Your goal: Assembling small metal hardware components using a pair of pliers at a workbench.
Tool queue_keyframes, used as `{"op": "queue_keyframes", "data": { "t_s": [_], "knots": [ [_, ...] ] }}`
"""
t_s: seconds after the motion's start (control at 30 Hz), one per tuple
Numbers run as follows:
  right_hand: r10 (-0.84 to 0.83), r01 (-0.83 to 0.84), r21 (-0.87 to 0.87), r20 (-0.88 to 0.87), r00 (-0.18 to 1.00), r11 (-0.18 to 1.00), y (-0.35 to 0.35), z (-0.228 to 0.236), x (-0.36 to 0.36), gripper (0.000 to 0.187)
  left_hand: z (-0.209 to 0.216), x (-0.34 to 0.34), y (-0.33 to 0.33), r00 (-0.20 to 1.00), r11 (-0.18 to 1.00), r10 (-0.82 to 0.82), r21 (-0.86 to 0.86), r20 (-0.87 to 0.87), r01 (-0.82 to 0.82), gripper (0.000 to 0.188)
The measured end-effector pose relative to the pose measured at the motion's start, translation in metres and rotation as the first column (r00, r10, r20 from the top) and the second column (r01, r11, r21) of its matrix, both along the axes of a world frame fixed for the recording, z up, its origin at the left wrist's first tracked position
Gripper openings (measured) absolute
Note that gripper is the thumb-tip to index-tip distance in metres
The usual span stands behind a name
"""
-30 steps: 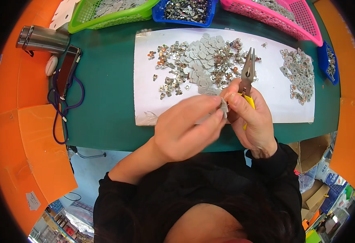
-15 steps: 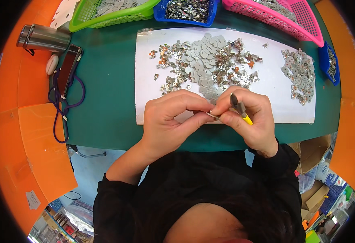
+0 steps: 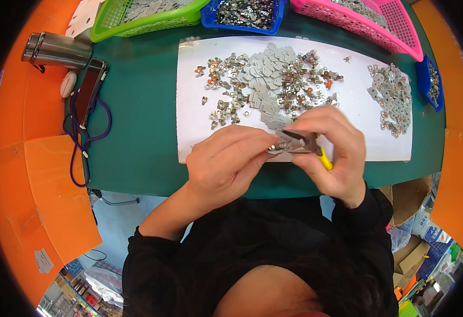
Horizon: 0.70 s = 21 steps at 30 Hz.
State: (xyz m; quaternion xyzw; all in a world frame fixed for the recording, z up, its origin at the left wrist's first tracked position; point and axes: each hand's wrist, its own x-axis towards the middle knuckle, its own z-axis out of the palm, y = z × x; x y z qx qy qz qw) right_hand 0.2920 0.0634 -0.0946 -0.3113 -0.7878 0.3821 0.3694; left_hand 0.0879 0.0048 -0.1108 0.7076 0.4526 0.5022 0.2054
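Between the thumb and fingers of my left hand [image 3: 228, 161] is a small metal part [image 3: 277, 147], partly covered by the fingertips. My right hand [image 3: 337, 153] grips pliers [image 3: 310, 142] with yellow handles, their jaws spread apart close to the metal part. Whether the jaws touch it I cannot tell. Just beyond my hands, a white sheet [image 3: 194, 105] bears a heap of flat grey plates [image 3: 268, 74] in the middle. Small shiny metal fittings [image 3: 226, 74] lie left and right of that heap, a few of them orange.
Another pile of small metal pieces [image 3: 391, 100] lies at the sheet's right. Along the back stand a green basket [image 3: 147, 30], a blue bin [image 3: 239, 29] and a pink basket [image 3: 358, 31]. A steel flask [image 3: 62, 50] and a phone [image 3: 89, 90] with a purple cord are at the left.
The pliers have swung from lying back in my right palm to pointing left, jaws opened at the metal part. My right fingers have let go of the part; my left hand keeps it.
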Motion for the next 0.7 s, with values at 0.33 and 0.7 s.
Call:
{"op": "queue_keyframes", "data": {
  "t_s": [0.33, 0.7],
  "knots": [
    [-0.173, 0.024, 0.444, 0.297, 0.939, 0.895, 0.003, 0.004, 0.015, 0.039, -0.013, 0.010, -0.009, 0.949, 0.982, 0.091, -0.186, 0.302, -0.035, 0.021],
    [-0.109, -0.036, 0.378, 0.356, 0.928, 0.925, 0.001, 0.005, 0.018, 0.038, -0.006, -0.005, 0.003, 0.998, 0.999, -0.045, -0.002, -0.033, 0.045, 0.013]
  ]
}}
